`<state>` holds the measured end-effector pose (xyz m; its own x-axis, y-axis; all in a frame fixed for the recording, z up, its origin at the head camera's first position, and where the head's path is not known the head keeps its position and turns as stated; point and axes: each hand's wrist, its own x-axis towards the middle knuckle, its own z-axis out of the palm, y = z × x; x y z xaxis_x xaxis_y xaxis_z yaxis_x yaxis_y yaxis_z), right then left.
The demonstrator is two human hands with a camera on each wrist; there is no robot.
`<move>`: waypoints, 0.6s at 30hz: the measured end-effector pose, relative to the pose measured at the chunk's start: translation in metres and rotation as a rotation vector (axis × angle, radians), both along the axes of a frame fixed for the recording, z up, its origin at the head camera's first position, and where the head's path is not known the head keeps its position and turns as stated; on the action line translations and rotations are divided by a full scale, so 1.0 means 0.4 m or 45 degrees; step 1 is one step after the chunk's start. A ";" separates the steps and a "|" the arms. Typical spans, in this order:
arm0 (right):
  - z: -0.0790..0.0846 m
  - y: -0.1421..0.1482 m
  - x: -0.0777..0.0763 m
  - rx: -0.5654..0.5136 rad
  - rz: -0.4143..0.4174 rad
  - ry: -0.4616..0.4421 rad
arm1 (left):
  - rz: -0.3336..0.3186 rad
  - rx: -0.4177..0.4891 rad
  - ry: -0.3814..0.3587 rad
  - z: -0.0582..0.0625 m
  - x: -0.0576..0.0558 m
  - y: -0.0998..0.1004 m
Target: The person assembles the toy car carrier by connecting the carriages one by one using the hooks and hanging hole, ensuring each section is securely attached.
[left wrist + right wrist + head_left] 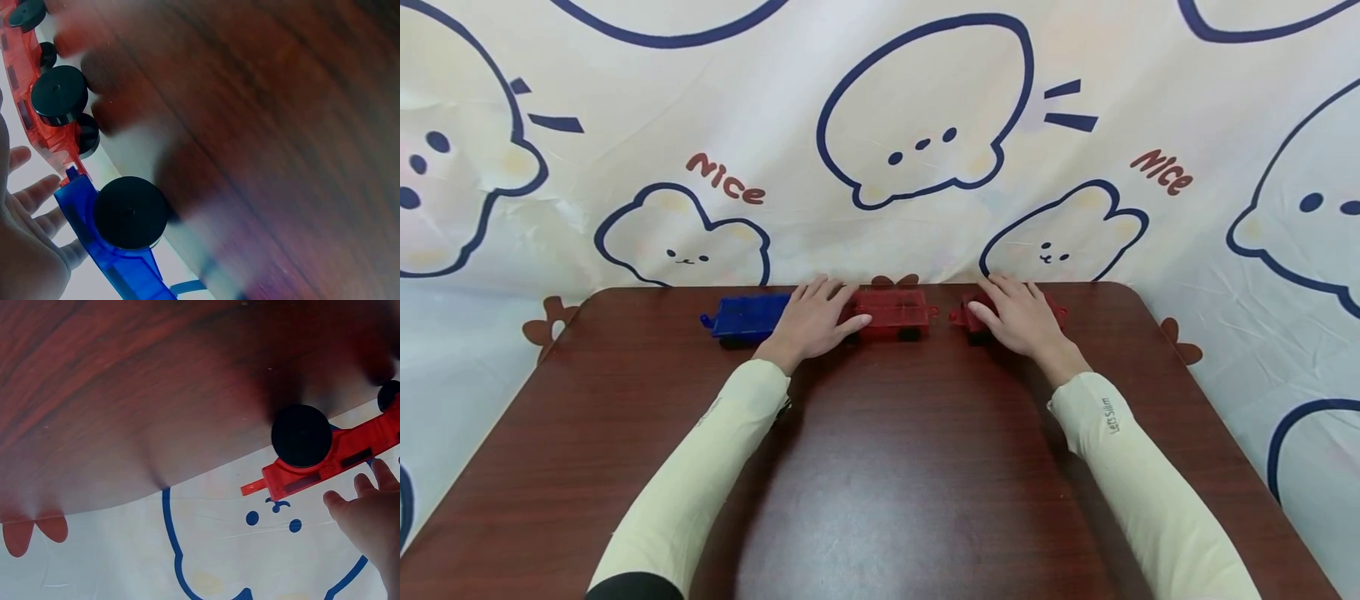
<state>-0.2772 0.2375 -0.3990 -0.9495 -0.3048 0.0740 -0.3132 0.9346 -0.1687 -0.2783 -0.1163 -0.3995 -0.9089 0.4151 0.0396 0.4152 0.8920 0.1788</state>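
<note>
A blue toy train wagon (pixel 747 318) and a red toy wagon (pixel 895 307) stand end to end near the table's far edge. In the left wrist view the blue wagon's end hook meets the red wagon's end. My left hand (pixel 814 321) lies over that meeting place with fingers stretched and spread, hiding part of both wagons. To the right, past a small gap, stands a second red toy wagon (pixel 966 311). My right hand (pixel 1021 317) rests over it, fingers extended along its top edge. Black wheels (pixel 302 436) show beneath that wagon in the right wrist view.
The brown wooden table (pixel 910 467) stretches toward me, its far edge just behind the wagons. A white cloth (pixel 925 242) with cartoon drawings hangs behind and along both sides.
</note>
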 end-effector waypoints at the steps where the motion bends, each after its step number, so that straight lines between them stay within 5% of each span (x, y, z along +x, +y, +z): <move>1: -0.001 0.003 0.000 -0.001 0.001 -0.003 | -0.002 -0.001 -0.002 -0.001 -0.001 0.001; 18: -0.021 0.061 0.005 -0.004 -0.033 0.026 | -0.051 -0.119 0.036 -0.006 -0.006 0.028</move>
